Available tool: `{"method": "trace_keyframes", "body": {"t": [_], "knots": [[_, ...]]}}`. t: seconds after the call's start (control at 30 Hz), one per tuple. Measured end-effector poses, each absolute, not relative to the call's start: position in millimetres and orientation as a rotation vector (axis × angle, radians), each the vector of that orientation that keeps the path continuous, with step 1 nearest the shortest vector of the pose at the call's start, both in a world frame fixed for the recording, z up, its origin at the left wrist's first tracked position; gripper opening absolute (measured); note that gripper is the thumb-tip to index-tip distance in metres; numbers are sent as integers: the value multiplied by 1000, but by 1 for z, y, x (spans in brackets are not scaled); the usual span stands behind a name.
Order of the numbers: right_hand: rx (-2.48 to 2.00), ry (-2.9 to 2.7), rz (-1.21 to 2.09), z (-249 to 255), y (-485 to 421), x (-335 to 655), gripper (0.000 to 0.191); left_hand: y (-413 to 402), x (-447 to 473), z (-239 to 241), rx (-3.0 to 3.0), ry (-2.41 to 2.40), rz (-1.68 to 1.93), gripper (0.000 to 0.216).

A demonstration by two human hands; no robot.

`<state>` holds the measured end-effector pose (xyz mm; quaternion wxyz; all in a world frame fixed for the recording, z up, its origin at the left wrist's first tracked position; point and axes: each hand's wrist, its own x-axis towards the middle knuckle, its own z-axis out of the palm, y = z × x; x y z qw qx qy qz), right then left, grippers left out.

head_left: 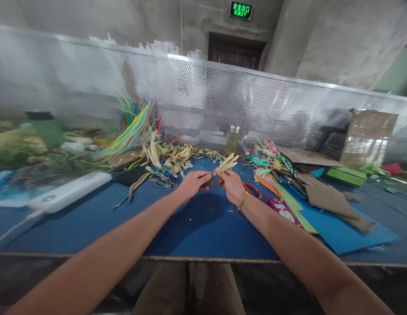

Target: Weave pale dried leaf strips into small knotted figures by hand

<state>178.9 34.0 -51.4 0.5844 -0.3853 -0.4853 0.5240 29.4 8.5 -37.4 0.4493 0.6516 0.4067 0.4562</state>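
Both my hands meet over the middle of a blue table (190, 227). My right hand (231, 183) is closed round a small bundle of pale yellow dried husk strips (229, 162), whose loose ends fan out up and to the right. My left hand (195, 183) pinches at the lower, narrow end of the same bundle; its thumb and finger are pressed together there. Exactly what the left fingertips grip is too small to make out. Red-handled scissors (252, 190) lie just right of my right wrist, partly hidden by it.
Dried husks (170, 157) lie heaped behind my left hand, near colourful stems (134, 129). A white power strip (70, 191) is at left. A glass bottle (233, 140) stands at the back. Blue paper (348, 229), cardboard (331, 197) and a purple box (282, 211) lie right. A perforated metal screen (216, 94) closes the back.
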Motion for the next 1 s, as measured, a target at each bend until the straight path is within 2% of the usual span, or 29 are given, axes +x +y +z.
{"method": "trace_keyframes", "body": {"t": [0.3, 0.53, 0.7, 0.9, 1.0], "knots": [[-826, -1261, 1273, -50, 27, 178, 38, 10, 29, -39, 1612, 1073, 1149, 29], [-896, -1342, 1033, -49, 26, 179, 31, 5, 33, -39, 1580, 1037, 1134, 31], [-822, -1341, 1091, -46, 23, 178, 27, 5, 32, -39, 1488, 1010, 1145, 30], [-816, -1276, 1159, -45, 23, 180, 36, 8, 29, -36, 1373, 1016, 1272, 30], [-788, -1302, 1146, -44, 18, 179, 34, 8, 29, -37, 1370, 1015, 1314, 26]]}}
